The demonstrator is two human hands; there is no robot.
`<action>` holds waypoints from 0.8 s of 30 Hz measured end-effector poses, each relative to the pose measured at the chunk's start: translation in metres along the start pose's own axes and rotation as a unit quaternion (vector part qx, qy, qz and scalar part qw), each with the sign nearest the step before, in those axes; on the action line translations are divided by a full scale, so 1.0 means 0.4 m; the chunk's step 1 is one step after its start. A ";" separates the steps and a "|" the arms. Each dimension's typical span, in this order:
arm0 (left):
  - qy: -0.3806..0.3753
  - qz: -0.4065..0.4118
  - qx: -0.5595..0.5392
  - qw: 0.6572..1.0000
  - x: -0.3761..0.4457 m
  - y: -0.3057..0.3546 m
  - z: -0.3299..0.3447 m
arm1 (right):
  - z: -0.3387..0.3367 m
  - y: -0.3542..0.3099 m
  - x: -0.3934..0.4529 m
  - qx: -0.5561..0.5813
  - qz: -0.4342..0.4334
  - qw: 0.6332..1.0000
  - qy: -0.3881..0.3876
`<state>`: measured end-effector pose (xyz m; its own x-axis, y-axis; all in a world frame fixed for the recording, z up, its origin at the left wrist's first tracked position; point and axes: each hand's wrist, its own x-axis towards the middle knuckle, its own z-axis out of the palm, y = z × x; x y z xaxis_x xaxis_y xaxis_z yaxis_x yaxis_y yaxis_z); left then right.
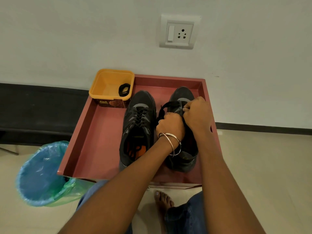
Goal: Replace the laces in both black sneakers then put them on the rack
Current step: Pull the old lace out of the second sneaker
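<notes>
We see two black sneakers standing side by side, toes toward the wall, in a shallow reddish-pink tray. The left sneaker is fully laced, its black lace crossing up the tongue, and an orange insole shows inside its opening. The right sneaker sits just beside it, nearer the tray's right wall, and both hands are working on it.

The left hand is curled over the middle of this shoe, fingers closed around a black lace that arcs up and over from the hand toward the eyelets — a ring shows on one finger and two thin metal bangles hang at the wrist. The right hand is bent over the far side of the same shoe, its fingertips pinched together at the eyelet row; we take it to be nipping the lace there, though the exact strand is hidden under the fingers.

In the tray's far left corner stands a yellow square tub with a printed brown base, and a coiled black lace lies inside it against the right wall.

On the floor to the left of the tray is a bin lined with a blue-green plastic bag. A white switch and socket plate is set in the wall above. Near the bottom edge we see blue denim legs and a bare foot on the tiled floor — no rack is in view.
</notes>
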<state>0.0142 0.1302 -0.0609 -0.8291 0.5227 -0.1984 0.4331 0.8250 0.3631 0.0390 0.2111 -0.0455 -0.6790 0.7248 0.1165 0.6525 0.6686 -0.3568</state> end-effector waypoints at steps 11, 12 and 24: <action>-0.001 0.005 0.003 1.000 -0.007 0.005 -0.006 | -0.053 0.039 -0.006 0.728 0.295 0.613 0.085; -0.002 0.005 0.003 1.000 -0.008 0.006 -0.008 | -0.055 0.035 -0.008 0.763 0.279 0.580 0.056; -0.006 0.003 -0.001 1.000 -0.010 0.004 -0.017 | -0.074 0.073 -0.010 0.798 0.343 0.496 0.024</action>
<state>0.0156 0.1279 -0.0533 -0.8220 0.5306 -0.2070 0.4380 0.8212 0.3656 0.0708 0.2326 -0.0287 -0.4482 0.7195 -0.5305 -0.3977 -0.6919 -0.6026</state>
